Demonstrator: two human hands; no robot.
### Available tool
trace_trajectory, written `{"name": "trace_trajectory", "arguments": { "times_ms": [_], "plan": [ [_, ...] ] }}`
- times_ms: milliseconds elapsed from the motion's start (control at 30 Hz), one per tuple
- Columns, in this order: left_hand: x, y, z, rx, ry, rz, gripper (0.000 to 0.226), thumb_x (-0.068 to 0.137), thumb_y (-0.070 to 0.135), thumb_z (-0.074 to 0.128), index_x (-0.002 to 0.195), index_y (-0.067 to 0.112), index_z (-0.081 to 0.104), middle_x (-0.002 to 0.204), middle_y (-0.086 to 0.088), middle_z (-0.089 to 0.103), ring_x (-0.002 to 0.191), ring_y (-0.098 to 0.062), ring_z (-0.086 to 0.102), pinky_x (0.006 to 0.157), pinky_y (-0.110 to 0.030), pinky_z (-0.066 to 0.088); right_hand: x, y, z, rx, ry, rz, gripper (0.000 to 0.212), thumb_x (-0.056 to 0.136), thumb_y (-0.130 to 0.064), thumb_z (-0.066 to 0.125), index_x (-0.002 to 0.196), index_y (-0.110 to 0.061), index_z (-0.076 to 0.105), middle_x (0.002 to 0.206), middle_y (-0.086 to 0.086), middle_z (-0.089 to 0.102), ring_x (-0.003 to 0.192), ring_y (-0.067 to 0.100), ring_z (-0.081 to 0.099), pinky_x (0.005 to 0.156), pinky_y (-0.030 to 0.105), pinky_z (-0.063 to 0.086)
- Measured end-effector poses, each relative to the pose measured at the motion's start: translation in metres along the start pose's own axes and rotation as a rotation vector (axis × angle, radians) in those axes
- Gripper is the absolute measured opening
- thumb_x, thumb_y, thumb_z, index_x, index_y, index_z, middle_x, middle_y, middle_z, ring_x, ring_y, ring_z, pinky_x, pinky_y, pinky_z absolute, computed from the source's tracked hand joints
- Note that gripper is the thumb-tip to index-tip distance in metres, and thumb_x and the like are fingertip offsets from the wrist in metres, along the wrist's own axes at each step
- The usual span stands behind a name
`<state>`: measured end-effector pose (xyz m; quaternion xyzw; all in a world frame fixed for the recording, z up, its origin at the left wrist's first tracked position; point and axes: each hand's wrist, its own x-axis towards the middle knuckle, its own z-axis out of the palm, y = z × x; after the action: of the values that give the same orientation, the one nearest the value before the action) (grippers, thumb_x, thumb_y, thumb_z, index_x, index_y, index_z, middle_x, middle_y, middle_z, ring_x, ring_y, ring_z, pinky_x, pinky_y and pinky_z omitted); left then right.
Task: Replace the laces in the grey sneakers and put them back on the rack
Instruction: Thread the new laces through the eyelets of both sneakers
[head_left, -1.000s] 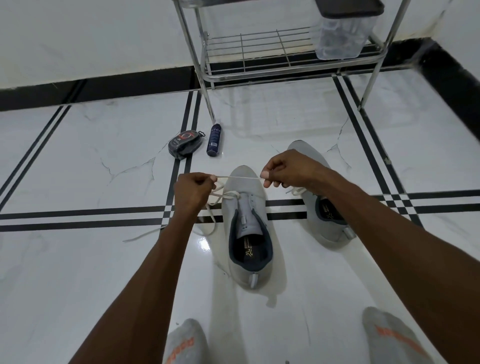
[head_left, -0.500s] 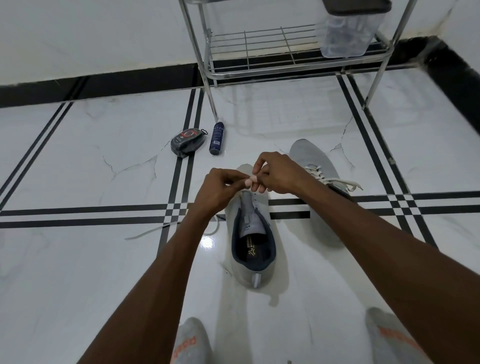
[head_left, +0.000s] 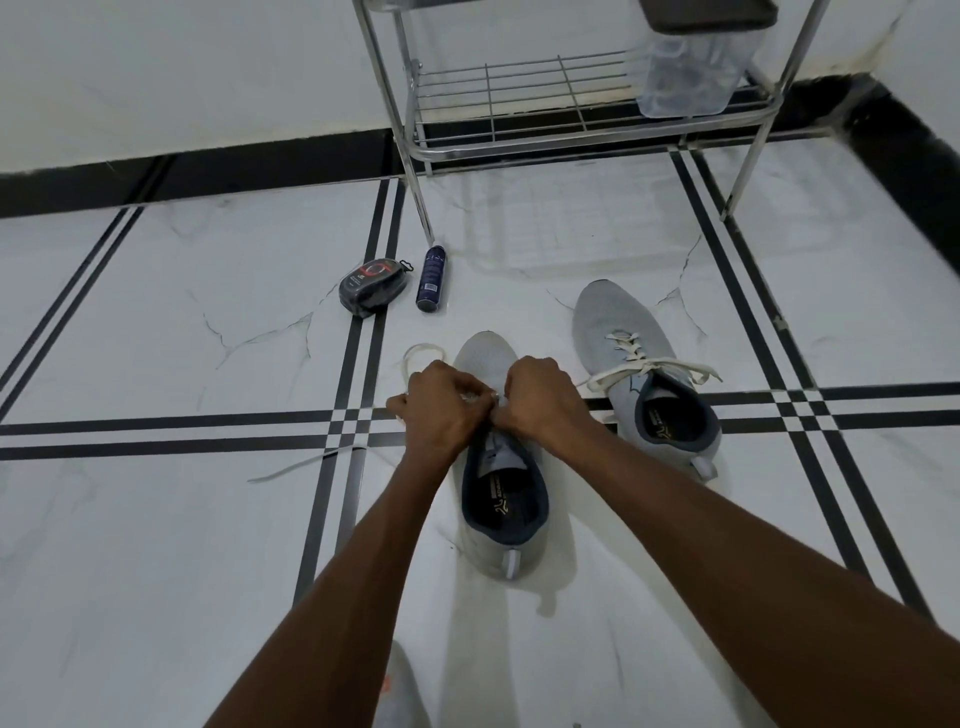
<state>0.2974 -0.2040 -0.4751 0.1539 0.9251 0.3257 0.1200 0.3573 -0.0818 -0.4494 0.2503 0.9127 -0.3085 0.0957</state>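
Both hands pinch the white lace over the near grey knit sneaker on the white marble floor.

The left hand and right hand meet knuckle to knuckle above the eyelets of the near grey knit sneaker, fingers curled and pinching the flat white lace, which loops out past the left hand and trails leftward across the black floor stripes. The second grey knit sneaker stands just to the right, already laced, its white bow spread across the tongue. Beyond the hands lie a black oval shoe-polish sponge case and a dark blue spray can, close beside each other near a leg of the chrome wire shoe rack, whose lowest shelf bears a clear plastic container.
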Motion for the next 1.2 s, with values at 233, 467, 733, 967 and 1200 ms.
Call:
{"name": "trace_trajectory", "arguments": {
  "times_ms": [233, 467, 733, 967, 1200],
  "plan": [
    [-0.007, 0.006, 0.009, 0.035, 0.076, -0.024, 0.013, 0.086, 0.04, 0.068, 0.088, 0.037, 0.081, 0.094, 0.014, 0.072, 0.113, -0.021, 0.056, 0.098, -0.05, 0.032, 0.01, 0.028, -0.005, 0.347, -0.043, 0.086, 0.016, 0.085, -0.018, 0.069, 0.09, -0.007, 0.08, 0.09, 0.009, 0.075, 0.084, 0.024, 0.068, 0.073, 0.033, 0.055],
    [-0.005, 0.013, 0.011, 0.222, 0.073, 0.001, 0.013, 0.089, 0.041, 0.069, 0.088, 0.035, 0.08, 0.092, 0.01, 0.071, 0.113, -0.025, 0.048, 0.087, -0.046, 0.025, 0.009, 0.038, -0.004, 0.667, -0.142, 0.232, 0.013, 0.092, -0.016, 0.069, 0.096, -0.009, 0.079, 0.068, -0.001, 0.063, 0.059, 0.01, 0.05, 0.067, 0.03, 0.046],
    [-0.007, 0.02, 0.011, 0.359, 0.05, 0.023, 0.017, 0.089, 0.042, 0.07, 0.083, 0.028, 0.078, 0.095, 0.007, 0.066, 0.114, -0.026, 0.043, 0.084, -0.044, 0.019, 0.01, 0.038, -0.004, 0.784, -0.2, 0.311, 0.03, 0.09, 0.005, 0.059, 0.086, -0.018, 0.077, 0.095, 0.016, 0.072, 0.079, 0.023, 0.056, 0.066, 0.032, 0.051],
    [-0.013, 0.014, 0.021, 0.179, 0.119, -0.039, 0.012, 0.09, 0.034, 0.069, 0.087, 0.03, 0.08, 0.101, 0.007, 0.068, 0.118, -0.027, 0.043, 0.087, -0.043, 0.017, 0.009, 0.038, -0.003, 0.843, -0.214, 0.315, 0.031, 0.09, 0.009, 0.054, 0.091, -0.013, 0.076, 0.102, 0.017, 0.073, 0.084, 0.023, 0.061, 0.071, 0.034, 0.055],
    [-0.016, 0.013, 0.027, 0.13, 0.157, -0.076, 0.011, 0.09, 0.035, 0.069, 0.086, 0.03, 0.078, 0.105, 0.01, 0.066, 0.117, -0.024, 0.044, 0.091, -0.047, 0.023, 0.006, 0.035, -0.007, 0.867, -0.207, 0.334, 0.029, 0.091, 0.009, 0.054, 0.095, -0.01, 0.075, 0.099, 0.013, 0.07, 0.085, 0.022, 0.061, 0.066, 0.03, 0.052]
  ]
}}
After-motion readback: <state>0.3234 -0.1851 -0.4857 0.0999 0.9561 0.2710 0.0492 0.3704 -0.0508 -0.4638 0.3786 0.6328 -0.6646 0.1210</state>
